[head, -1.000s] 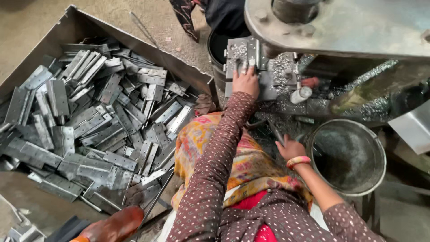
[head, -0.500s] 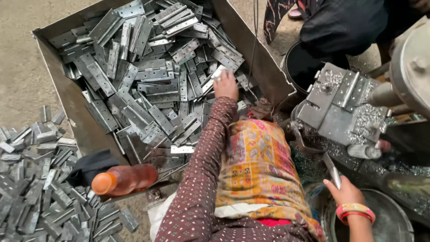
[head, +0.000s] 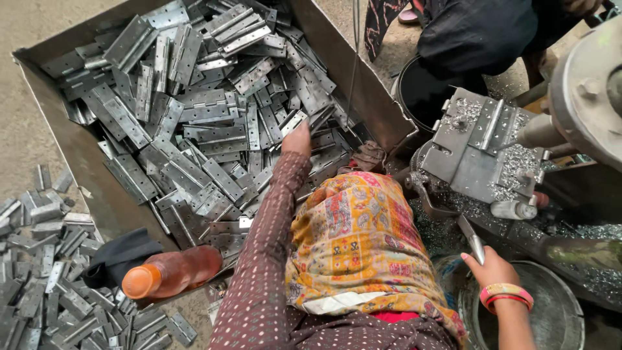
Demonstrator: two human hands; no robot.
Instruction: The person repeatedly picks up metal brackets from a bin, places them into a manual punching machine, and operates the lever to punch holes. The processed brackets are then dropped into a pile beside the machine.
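Observation:
My left hand reaches into a big metal bin heaped with grey metal hinges; its fingers close around one hinge in the pile. My right hand, wearing orange and red bangles, holds a flat metal hinge above a round metal bucket. A drilling jig covered in metal shavings sits to the right of the bin, with a hinge clamped on top.
An orange-capped bottle of brown liquid lies by a black cloth. Loose hinges cover the floor at left. Another person in dark clothing sits behind a black bucket. A machine body looms at right.
My left hand left the jig and went into the bin of hinges, settling on one. My right hand rose from the bucket rim holding a hinge. The view swung left.

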